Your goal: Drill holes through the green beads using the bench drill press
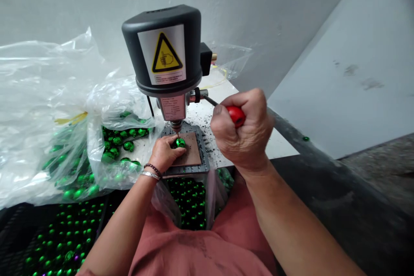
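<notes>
My left hand (164, 153) pinches a shiny green ball (180, 142) between thumb and fingers on a brown board (190, 155). The board lies on the grey base of a bench drill press (161, 51). Directly above the ball is the drill's chuck (176, 125), its thin bit reaching down to the ball; whether it has entered the ball I cannot tell. My right hand (244, 129) is wrapped around the red knob (236, 115) of the drill's feed lever (210, 100), to the right of the machine.
A clear plastic bag (106, 90) with many green balls spreads left of the drill. Below the table edge, an open bag (210, 198) holds more balls, and a black crate (19, 224) of them stands at lower left. Dark shavings (210, 138) litter the white tabletop (284, 146).
</notes>
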Available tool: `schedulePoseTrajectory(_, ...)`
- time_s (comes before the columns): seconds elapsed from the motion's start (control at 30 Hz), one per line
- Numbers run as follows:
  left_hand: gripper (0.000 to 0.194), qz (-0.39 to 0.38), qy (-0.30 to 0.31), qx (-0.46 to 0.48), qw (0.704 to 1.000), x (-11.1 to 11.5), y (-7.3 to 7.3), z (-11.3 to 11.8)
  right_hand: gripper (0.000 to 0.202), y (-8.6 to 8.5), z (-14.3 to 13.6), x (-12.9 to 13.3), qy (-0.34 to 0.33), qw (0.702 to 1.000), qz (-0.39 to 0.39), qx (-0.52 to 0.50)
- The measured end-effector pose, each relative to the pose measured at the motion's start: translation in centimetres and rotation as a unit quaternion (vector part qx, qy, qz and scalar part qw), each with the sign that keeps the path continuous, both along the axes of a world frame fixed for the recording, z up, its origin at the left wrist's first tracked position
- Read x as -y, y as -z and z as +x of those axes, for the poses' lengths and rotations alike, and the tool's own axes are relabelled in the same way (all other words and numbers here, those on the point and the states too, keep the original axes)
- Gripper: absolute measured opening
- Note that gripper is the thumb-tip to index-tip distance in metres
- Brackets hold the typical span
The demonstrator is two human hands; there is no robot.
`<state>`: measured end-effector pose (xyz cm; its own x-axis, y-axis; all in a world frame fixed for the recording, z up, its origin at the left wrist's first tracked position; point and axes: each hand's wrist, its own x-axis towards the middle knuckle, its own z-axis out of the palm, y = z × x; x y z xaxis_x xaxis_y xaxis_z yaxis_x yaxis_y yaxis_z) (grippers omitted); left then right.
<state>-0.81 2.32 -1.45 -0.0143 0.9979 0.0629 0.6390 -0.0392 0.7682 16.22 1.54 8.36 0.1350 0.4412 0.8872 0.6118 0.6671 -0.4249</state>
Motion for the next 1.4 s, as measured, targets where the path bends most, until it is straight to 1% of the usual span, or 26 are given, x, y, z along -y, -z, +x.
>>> schedulePoseTrajectory(0.1, 0.03, 0.012, 0.003, -0.01, 1.0, 0.0, -0.1, 0.0, 0.01, 0.6, -0.1, 0.0, 0.007, 1.0, 0.014, -0.001)
schedulePoseTrajectory(0.23, 0.034, 0.018, 0.015, -0.019, 1.0, 0.1, 0.0, 0.0, 0.007, 1.5, -0.2, -0.1, -0.002, 0.999, 0.04, -0.002)
schedulePoseTrajectory(0.33, 0.033, 0.019, 0.017, -0.005, 1.0, 0.1, 0.0, -0.1, 0.005, 2.2, -0.3, -0.1, -0.001, 0.999, 0.054, -0.005)
schedulePoseTrajectory(0.5, 0.026, 0.018, 0.006, 0.025, 1.0, 0.1, 0.0, -0.2, 0.006, 2.9, -0.6, 0.0, 0.006, 0.998, 0.056, -0.018)
schedulePoseTrajectory(0.63, 0.025, 0.024, 0.013, -0.003, 1.0, 0.1, -0.1, -0.2, 0.01, 3.4, -0.7, 0.1, -0.016, 0.998, 0.051, -0.036)
schedulePoseTrajectory(0.7, 0.026, 0.025, 0.014, -0.012, 1.0, 0.2, -0.1, -0.2, 0.011, 4.1, -0.7, 0.0, -0.033, 0.997, 0.048, -0.04)
schedulePoseTrajectory(0.8, 0.022, 0.022, 0.02, -0.023, 0.999, 0.2, -0.3, -0.1, 0.014, 5.2, -0.7, 0.1, -0.068, 0.996, 0.032, -0.043)
schedulePoseTrajectory(0.87, 0.021, 0.02, 0.021, -0.023, 0.999, 0.2, -0.4, -0.1, 0.014, 5.5, -0.8, 0.1, -0.075, 0.995, 0.029, -0.052)
schedulePoseTrajectory(0.93, 0.022, 0.02, 0.016, -0.014, 1.0, 0.2, -0.4, -0.1, 0.01, 4.6, -0.9, 0.1, -0.048, 0.996, 0.043, -0.056)
schedulePoseTrajectory(1.0, 0.023, 0.018, 0.014, -0.008, 1.0, 0.3, -0.2, 0.0, 0.002, 2.7, -1.0, -0.2, -0.006, 0.997, 0.06, -0.051)
schedulePoseTrajectory(1.03, 0.023, 0.016, 0.013, -0.004, 1.0, 0.4, -0.1, 0.0, 0.005, 1.4, -1.0, -0.5, 0.01, 0.997, 0.063, -0.054)
schedulePoseTrajectory(1.07, 0.023, 0.015, 0.009, 0.003, 1.0, 0.5, 0.1, 0.0, 0.009, 0.2, -1.1, -0.8, 0.014, 0.997, 0.057, -0.054)
schedulePoseTrajectory(1.13, 0.026, 0.019, -0.017, 0.023, 0.999, 1.1, 0.2, 0.0, 0.017, -2.2, -1.1, -1.6, 0.001, 0.998, 0.027, -0.059)
schedulePoseTrajectory(1.2, 0.031, 0.029, -0.05, 0.038, 0.998, 2.0, 0.1, 0.0, 0.022, -3.9, -1.2, -2.4, -0.013, 0.998, -0.005, -0.064)
schedulePoseTrajectory(1.27, 0.034, 0.038, -0.067, 0.047, 0.996, 3.1, -0.3, -0.1, 0.023, -4.6, -1.2, -2.9, -0.024, 0.997, -0.027, -0.074)
schedulePoseTrajectory(1.4, 0.037, 0.037, -0.05, 0.073, 0.995, 5.5, -1.0, -0.3, 0.022, -4.7, -1.3, -3.0, -0.037, 0.995, -0.037, -0.088)
